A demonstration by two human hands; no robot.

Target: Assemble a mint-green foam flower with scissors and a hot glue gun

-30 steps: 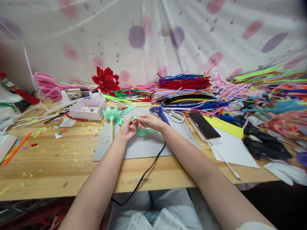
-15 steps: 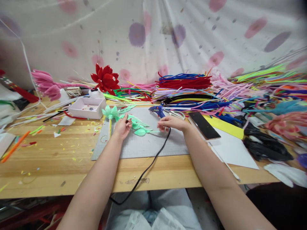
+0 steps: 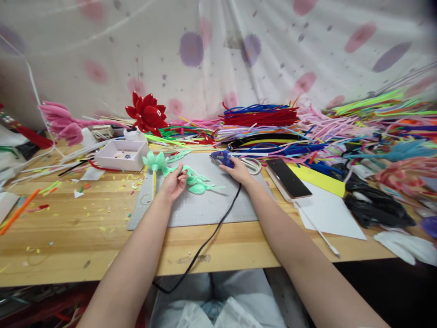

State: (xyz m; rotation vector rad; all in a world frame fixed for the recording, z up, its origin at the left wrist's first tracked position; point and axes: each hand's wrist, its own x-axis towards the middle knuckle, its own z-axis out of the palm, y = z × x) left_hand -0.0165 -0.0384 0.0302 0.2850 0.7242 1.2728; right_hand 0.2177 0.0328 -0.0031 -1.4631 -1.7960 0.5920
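My right hand (image 3: 238,171) is wrapped round the blue hot glue gun (image 3: 221,158), whose nozzle points left over the grey cutting mat (image 3: 205,212). A black cord (image 3: 211,238) runs from beneath that hand to the table's front edge. My left hand (image 3: 175,183) is closed, thumb pressed towards curled fingers; a small dark spot shows at the fingertips, too small to name. Just behind and beside it lie mint-green pipe-cleaner leaves (image 3: 201,186) on a stem. Further left is a mint-green pipe-cleaner flower (image 3: 155,160) with a yellowish stem.
Heaps of coloured pipe cleaners (image 3: 261,116) line the back. A white box (image 3: 121,155) and a red flower (image 3: 146,113) stand behind left. A phone (image 3: 288,176), yellow sheet (image 3: 317,177), white paper (image 3: 336,214) and black plastic bag (image 3: 378,207) lie right. Scraps litter the left.
My right hand has moved back and taken hold of the glue gun. My left hand stays by the green leaves. The view has shifted slightly.
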